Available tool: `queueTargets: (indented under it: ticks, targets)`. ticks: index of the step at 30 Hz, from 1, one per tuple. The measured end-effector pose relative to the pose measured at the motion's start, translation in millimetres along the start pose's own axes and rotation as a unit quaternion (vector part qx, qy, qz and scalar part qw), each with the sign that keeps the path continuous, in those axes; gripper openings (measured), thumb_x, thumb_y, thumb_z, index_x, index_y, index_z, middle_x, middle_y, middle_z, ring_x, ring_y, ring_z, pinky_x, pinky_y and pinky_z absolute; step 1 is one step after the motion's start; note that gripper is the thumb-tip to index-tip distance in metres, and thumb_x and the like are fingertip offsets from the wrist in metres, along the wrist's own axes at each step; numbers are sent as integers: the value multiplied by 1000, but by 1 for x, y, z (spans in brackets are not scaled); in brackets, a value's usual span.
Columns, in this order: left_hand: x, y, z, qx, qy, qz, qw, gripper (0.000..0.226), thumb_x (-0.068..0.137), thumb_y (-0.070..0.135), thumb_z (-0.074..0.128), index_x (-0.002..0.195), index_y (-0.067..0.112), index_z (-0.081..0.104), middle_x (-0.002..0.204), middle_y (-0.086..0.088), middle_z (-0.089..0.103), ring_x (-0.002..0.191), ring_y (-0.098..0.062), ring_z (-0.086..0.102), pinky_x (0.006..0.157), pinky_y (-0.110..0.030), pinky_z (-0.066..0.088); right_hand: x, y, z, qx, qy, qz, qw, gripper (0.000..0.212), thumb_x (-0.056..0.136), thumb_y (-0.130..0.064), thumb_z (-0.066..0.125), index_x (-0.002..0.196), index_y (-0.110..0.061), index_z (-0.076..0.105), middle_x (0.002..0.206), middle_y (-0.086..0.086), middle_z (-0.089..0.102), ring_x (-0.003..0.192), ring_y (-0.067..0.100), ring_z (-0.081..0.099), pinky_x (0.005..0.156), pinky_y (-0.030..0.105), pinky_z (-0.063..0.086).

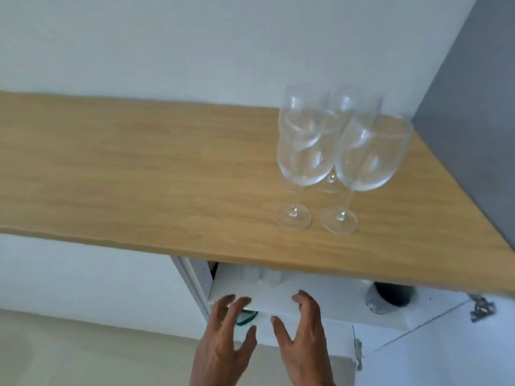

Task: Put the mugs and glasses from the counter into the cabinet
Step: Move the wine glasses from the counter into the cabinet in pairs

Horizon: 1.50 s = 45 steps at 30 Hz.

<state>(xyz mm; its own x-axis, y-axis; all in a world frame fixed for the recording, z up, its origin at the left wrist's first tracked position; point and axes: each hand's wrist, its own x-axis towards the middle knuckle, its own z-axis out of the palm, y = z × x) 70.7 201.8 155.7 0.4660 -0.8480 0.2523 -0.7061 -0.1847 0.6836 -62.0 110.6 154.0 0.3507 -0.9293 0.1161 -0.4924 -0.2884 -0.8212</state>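
Fingers: I'm seeing both hands empty, left hand (223, 338) and right hand (302, 332) spread wide by the cabinet shelf (278, 302).
Glasses: four wine glasses (338, 151) are standing clustered on the worktop (139, 168), well apart from my hands.
Shelf: pale cups are sitting blurred at the back.
Advice: I'm judging one stem per hand safest, lifting straight up.

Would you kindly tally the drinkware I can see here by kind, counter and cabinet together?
Wine glasses on the wooden counter: 4, front left, front right, back left, back right
Pale mugs or cups on the cabinet shelf: 2, blurred
Dark mug, shelf right: 1
Total: 7
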Motion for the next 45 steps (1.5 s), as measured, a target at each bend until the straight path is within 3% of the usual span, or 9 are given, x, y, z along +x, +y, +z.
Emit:
queueTargets:
  ticks: [3,6,11,13,17,23,27,38,45]
  targets:
    - [-10,35,-27,-5,10,-27,1000,51,72,24,86,99,56,57,117,15,56,90,-10,67,70,-21,57,-17,-21,-38,9,10,16,1000,47,64,1,85,100,-16,61,122,15,56,111,33,61,82,-3,35]
    - [2,72,-58,-2,11,-14,1000,54,71,18,88,87,56,53,108,7,60,86,-12,67,75,-24,55,-16,-45,-84,9,10,13,1000,44,62,10,83,91,-15,62,116,19,54,114,38,55,91,3,32]
    - [44,138,-114,-15,29,71,997,51,74,19,85,109,44,56,114,8,59,87,2,61,60,-6,50,8,-98,-176,-45,86,-72,993,42,73,-14,82,103,7,62,111,19,61,104,30,65,84,7,38]
    - [70,167,-129,-34,61,105,992,41,79,21,81,112,35,62,120,9,55,93,3,60,65,-12,54,27,-124,-207,-47,107,-106,987,45,76,-7,79,114,-1,56,121,11,55,111,29,60,87,16,40]
    - [127,212,-147,-20,94,136,986,46,81,32,77,123,27,58,126,11,49,94,-10,62,65,-32,58,72,-167,-243,-65,134,-154,977,42,86,-27,70,120,-20,45,124,-6,47,111,14,53,84,21,40]
    - [187,211,-133,-43,29,44,998,101,67,56,77,148,24,26,142,4,36,129,-19,43,96,-33,46,133,-191,-239,-50,87,-75,992,86,75,-48,75,142,-24,27,146,-1,37,126,14,42,92,21,33]
    - [208,193,-113,-86,-20,12,996,112,62,62,77,151,28,19,149,7,37,133,-14,41,99,-27,42,156,-179,-218,-31,33,-23,999,108,66,-53,79,149,-27,15,153,-1,29,137,17,34,97,21,30]
    - [202,192,-110,-134,-12,1,991,102,55,62,82,141,38,33,131,8,54,108,-10,57,81,-21,44,147,-173,-214,-5,70,-21,997,95,62,-49,81,139,-33,27,141,-5,45,118,3,38,92,20,34]
    - [164,227,-144,-132,16,24,991,100,55,62,83,139,37,37,123,10,55,103,-9,58,76,-24,46,107,-195,-254,-3,93,-46,995,89,61,-49,82,133,-32,33,138,-3,49,121,12,45,90,23,35]
